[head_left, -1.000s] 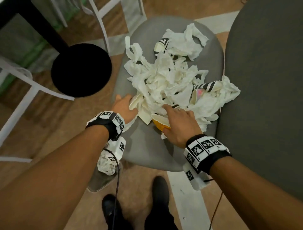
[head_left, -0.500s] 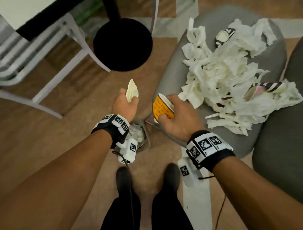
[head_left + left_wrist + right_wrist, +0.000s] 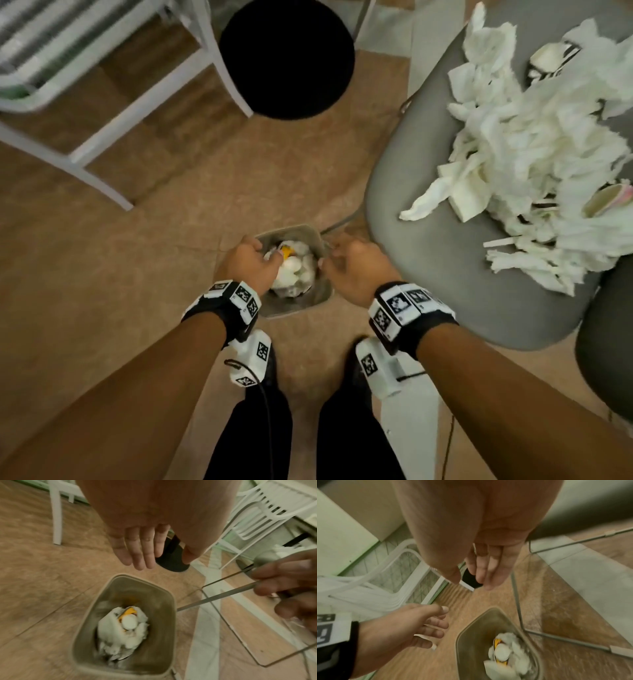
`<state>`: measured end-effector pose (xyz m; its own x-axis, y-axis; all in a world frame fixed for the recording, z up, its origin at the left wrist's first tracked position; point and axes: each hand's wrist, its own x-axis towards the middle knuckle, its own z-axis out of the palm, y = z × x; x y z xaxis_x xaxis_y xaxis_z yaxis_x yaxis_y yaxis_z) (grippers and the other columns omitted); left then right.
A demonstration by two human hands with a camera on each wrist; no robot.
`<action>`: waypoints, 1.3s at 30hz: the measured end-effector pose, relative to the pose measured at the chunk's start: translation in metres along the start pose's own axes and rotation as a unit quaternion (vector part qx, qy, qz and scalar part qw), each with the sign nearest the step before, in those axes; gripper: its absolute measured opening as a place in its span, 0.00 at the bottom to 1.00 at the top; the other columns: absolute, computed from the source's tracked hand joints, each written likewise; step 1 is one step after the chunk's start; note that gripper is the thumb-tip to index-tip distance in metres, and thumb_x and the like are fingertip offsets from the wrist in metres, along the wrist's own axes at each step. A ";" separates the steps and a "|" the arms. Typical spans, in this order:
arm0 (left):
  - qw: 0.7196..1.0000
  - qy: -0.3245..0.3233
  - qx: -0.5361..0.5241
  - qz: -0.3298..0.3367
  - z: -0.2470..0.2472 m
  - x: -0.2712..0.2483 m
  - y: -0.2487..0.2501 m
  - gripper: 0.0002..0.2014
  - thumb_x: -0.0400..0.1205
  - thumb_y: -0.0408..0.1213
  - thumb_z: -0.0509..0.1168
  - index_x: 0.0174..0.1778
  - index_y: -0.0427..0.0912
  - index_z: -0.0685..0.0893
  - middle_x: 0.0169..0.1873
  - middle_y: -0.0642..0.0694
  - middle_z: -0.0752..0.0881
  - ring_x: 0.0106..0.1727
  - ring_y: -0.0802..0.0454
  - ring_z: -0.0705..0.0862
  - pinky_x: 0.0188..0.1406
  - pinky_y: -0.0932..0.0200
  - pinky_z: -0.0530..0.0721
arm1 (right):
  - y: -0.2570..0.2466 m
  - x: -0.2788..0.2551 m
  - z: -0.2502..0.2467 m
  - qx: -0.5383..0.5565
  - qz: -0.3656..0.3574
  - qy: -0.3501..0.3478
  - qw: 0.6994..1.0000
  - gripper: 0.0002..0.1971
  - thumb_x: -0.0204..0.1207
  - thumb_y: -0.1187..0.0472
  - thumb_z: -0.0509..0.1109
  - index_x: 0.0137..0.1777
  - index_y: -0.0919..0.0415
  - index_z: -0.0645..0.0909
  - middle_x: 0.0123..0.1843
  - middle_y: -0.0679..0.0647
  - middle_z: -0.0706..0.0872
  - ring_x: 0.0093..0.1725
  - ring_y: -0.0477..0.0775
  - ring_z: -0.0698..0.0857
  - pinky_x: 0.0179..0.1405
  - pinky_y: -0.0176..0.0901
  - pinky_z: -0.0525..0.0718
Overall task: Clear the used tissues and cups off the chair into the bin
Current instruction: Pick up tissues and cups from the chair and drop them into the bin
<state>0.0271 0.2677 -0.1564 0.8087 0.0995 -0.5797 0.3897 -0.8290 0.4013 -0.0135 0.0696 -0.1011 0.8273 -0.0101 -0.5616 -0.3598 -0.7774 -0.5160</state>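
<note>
A small grey bin (image 3: 291, 306) stands on the floor in front of my feet, with white tissues (image 3: 109, 630) and a yellow cup (image 3: 287, 252) inside. My left hand (image 3: 251, 262) hovers over the bin's left rim, fingers relaxed and empty (image 3: 137, 551). Over the bin's right rim hangs my right hand (image 3: 349, 269), also empty, with straight fingers (image 3: 488, 569). To the right, the grey chair seat (image 3: 442, 267) carries a big pile of crumpled tissues (image 3: 534, 144) with a striped cup (image 3: 548, 58) and another cup (image 3: 606, 198) in it.
The chair's thin metal legs (image 3: 214, 599) run just right of the bin. A round black table base (image 3: 286, 58) and a white chair frame (image 3: 102, 137) stand farther ahead and left. A second grey chair (image 3: 606, 342) is at the right edge. My feet (image 3: 352, 377) are below the bin.
Both hands moved from the chair down to the bin. The left hand let go of its tissue and the right let go of the yellow cup, which now lies in the bin.
</note>
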 end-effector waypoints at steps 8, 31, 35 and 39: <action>0.948 -0.006 -0.023 0.318 -0.008 -0.010 0.190 0.19 0.77 0.43 0.67 0.64 0.57 0.74 0.52 0.58 0.82 0.53 0.52 0.84 0.55 0.51 0.83 | 0.068 -0.038 -0.127 0.021 -0.007 0.190 0.981 0.14 0.80 0.55 0.66 0.64 0.51 0.81 0.53 0.46 0.83 0.43 0.49 0.83 0.52 0.49 0.83; 0.966 0.009 -0.056 0.251 0.044 -0.044 0.340 0.11 0.77 0.38 0.70 0.30 0.46 0.78 0.29 0.46 0.82 0.28 0.49 0.77 0.24 0.59 0.71 | 0.163 0.008 -0.254 -0.266 0.063 0.170 0.947 0.30 0.73 0.64 0.66 0.78 0.52 0.69 0.59 0.56 0.86 0.64 0.65 0.74 0.64 0.58 0.69; 0.964 -0.009 -0.168 0.204 0.048 -0.030 0.331 0.08 0.83 0.31 0.61 0.43 0.50 0.75 0.47 0.43 0.85 0.42 0.43 0.90 0.37 0.44 0.90 | 0.161 -0.007 -0.256 -0.282 0.021 0.237 0.929 0.12 0.77 0.55 0.62 0.53 0.57 0.86 0.48 0.55 0.81 0.55 0.62 0.74 0.56 0.56 0.68; 0.965 0.017 -0.204 0.164 0.058 -0.035 0.334 0.07 0.90 0.39 0.53 0.60 0.45 0.73 0.44 0.37 0.86 0.24 0.44 0.85 0.21 0.52 0.85 | 0.153 -0.032 -0.257 -0.112 -0.057 0.256 0.959 0.20 0.79 0.45 0.59 0.60 0.60 0.76 0.50 0.54 0.80 0.52 0.62 0.80 0.53 0.55 0.78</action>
<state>0.1038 -0.0441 -0.0433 0.9291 -0.1083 -0.3536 0.2457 -0.5337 0.8092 0.0160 -0.2104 0.0038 0.9798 -0.1791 -0.0891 -0.1995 -0.9066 -0.3717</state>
